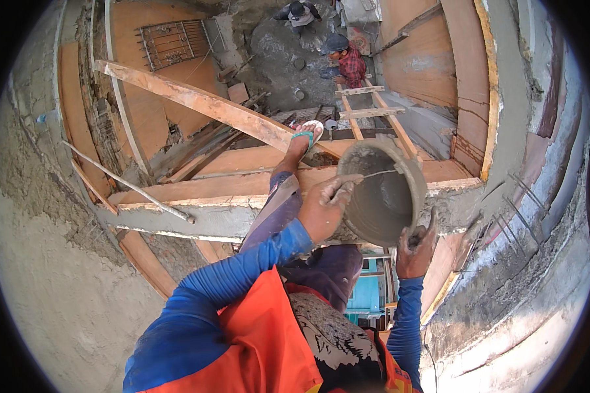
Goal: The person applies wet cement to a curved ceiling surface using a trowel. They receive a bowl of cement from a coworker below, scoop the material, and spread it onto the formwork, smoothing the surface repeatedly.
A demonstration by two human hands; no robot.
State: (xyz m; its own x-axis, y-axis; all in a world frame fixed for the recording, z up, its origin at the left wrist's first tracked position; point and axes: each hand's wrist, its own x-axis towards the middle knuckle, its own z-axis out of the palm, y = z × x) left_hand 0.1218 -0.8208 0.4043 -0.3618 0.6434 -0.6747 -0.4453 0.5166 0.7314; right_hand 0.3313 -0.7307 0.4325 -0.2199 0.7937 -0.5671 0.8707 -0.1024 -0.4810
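Note:
A cement-coated bucket (381, 195) is tilted in front of me, its mouth turned toward me. Wet grey residue lines its inside. My left hand (326, 204) is closed on the thin wire handle (380, 173), at the bucket's left side. At the lower right, my right hand (417, 249) has its fingers curled at the bucket's rim, the thumb pointing up. Behind the bucket stands the top of a wooden ladder (372, 112). My foot, in a green-strapped slipper (310, 135), rests on the timber beyond the bucket.
A long wooden plank (196, 103) slants across the left. Formwork boards (223, 190) edge a grey concrete beam (203, 219). Bent steel bars (521, 209) stick out at right. Far below, two people are on the wet floor, one in a red checked shirt (353, 67) by the ladder.

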